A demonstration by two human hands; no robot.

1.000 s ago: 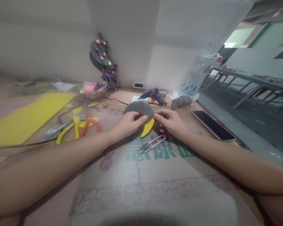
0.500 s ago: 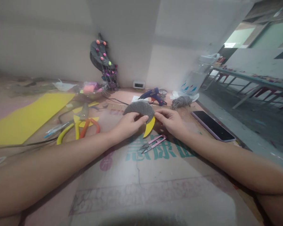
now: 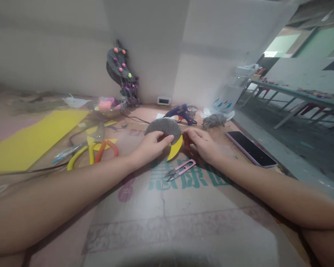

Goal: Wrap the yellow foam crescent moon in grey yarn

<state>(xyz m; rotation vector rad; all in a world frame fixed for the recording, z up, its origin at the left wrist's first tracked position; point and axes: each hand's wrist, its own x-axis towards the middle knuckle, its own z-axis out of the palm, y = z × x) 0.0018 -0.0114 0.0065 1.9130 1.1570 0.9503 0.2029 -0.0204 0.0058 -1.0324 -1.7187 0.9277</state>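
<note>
My left hand grips a crescent-shaped piece, thumb on its front face. Grey yarn is wound tightly round most of it, while the lower tip shows bare yellow. Close to the crescent's right edge is my right hand, its fingers curled and pinched together; any strand between them is too fine to see. Below the hands lie small thread snips with pink handles, blades pointing left. A ball of grey yarn rests behind my right hand.
Left are yellow-and-orange-handled pliers and a yellow sheet. A blue glue gun, small digital clock and water bottle stand behind. A phone lies right. One decorated grey crescent leans against the wall.
The crescent has turned slightly in my left hand, its yellow tip swinging a little left and showing more broadly. My right fingers have curled and drawn slightly away from its edge.
</note>
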